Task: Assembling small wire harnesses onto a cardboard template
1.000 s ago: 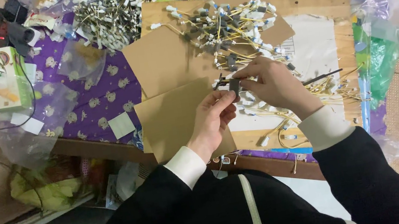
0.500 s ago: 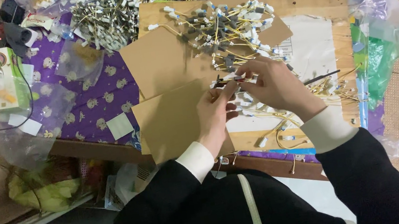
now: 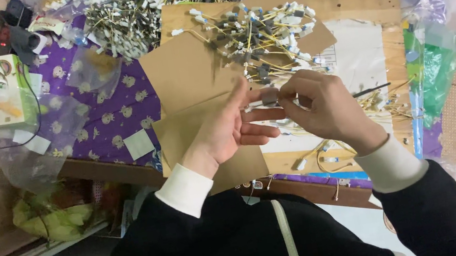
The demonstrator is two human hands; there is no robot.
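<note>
Left hand (image 3: 227,129): we hold it open, fingers spread, fingertips touching small grey cylindrical component (image 3: 268,98) | Right hand (image 3: 323,107): pinched shut on that component | Below: brown cardboard sheet (image 3: 183,80).

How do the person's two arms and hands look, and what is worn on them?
Both hands, the left hand and the right hand, are bare: no gloves, and no rings or watch visible. Each arm is in a black sleeve that ends in a white ribbed cuff at the wrist.

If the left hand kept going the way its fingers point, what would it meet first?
The left hand points up and right at the small grey part pinched in the right hand. Beyond lies the pile of yellow-wired parts, though depth is unclear.
</note>
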